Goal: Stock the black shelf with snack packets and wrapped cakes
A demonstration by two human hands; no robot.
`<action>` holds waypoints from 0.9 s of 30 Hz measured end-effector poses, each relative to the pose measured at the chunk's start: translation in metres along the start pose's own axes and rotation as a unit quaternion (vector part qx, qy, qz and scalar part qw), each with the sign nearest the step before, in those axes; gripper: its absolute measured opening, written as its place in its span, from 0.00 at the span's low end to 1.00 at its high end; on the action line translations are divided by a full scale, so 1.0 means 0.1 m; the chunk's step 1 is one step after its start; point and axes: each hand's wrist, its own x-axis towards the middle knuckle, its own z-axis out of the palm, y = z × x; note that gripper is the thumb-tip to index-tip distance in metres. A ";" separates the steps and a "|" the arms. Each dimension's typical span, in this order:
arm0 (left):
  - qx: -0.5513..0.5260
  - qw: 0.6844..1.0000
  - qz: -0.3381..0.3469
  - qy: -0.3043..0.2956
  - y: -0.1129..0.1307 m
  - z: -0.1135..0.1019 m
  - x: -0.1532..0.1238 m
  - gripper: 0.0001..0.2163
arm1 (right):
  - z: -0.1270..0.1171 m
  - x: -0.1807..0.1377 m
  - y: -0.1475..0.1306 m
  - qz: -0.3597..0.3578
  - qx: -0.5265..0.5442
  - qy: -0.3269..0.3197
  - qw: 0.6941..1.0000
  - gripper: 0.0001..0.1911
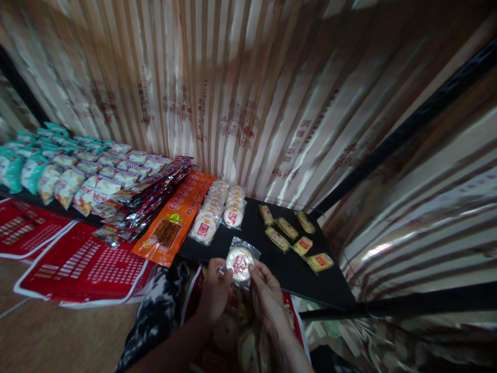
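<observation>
Between both hands I hold a round white packaged cake (239,264) with red print, in a clear wrapper, over the front edge of the black shelf. My left hand (216,285) pinches its left side, and my right hand (267,287) grips the right side. Just beyond it on the shelf lie two overlapping rows of matching round cakes, a left row (204,228) and a right row (233,216). Below my hands, more packaged food in a red-edged bag (240,331) shows dimly.
Small yellow packets (286,228) lie on the right of the black shelf (310,280). Orange snack packs (171,223), dark red packets (155,197) and several white and teal bags (81,181) fill the left. Black metal bars (388,134) frame the right; a plastic-like curtain (233,93) hangs behind.
</observation>
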 end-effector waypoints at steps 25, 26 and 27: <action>0.449 0.841 0.295 -0.061 -0.02 0.16 0.66 0.24 | 0.29 1.34 -0.05 -0.157 -0.346 0.110 0.918 0.20; 0.452 0.838 0.299 -0.060 -0.03 0.17 0.68 0.25 | 0.29 1.36 -0.05 -0.158 -0.359 0.114 0.913 0.20; 0.455 0.835 0.303 -0.057 -0.05 0.17 0.69 0.24 | 0.30 1.36 -0.04 -0.161 -0.368 0.119 0.908 0.20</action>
